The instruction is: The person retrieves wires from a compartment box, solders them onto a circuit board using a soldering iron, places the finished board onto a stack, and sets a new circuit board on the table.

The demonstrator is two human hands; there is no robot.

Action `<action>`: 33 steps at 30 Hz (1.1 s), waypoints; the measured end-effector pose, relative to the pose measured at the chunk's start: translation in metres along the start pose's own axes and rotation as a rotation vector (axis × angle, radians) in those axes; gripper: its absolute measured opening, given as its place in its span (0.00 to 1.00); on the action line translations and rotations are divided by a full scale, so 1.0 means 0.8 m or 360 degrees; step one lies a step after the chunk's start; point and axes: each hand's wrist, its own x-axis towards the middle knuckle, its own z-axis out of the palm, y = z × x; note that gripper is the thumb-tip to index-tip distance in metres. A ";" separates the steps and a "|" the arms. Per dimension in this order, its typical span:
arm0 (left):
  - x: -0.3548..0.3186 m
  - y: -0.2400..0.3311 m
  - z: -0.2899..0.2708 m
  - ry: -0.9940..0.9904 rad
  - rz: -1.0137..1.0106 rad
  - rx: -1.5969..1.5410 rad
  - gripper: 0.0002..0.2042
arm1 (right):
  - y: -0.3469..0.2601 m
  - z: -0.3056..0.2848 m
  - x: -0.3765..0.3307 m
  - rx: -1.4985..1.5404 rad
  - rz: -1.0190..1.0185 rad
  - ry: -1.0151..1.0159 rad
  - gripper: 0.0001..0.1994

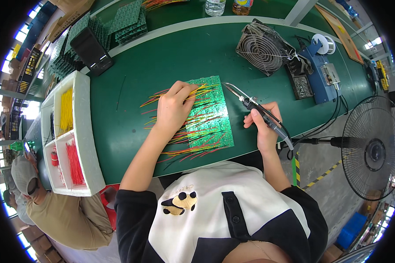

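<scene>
the green circuit board panel (219, 101) is lying flat on the green worktable (131, 105), in front of the person, with red, yellow and black wires (198, 130) spreading over it and projecting past its left edge. the left hand (173, 105) is resting over the panel's upper left side; its thumb and forefinger are pinching wires there, though the exact strands are being hidden by the fingers. the right hand (265, 127) is grasping a soldering iron (251, 104), its fingers wrapping the handle. the iron's tip is pointing toward the panel's upper right corner; whether it is touching cannot be told. a white foam tray (84, 127) is standing at left, holding yellow wires (66, 109) and red wires (74, 162) in separate compartments. a blue soldering station (317, 76) is standing at far right, beyond a grimy fan unit (261, 50).
</scene>
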 end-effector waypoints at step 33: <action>0.001 0.012 -0.012 0.0024 0.0157 0.0206 0.08 | -0.009 -0.046 0.006 -0.0062 -0.0161 0.0552 0.07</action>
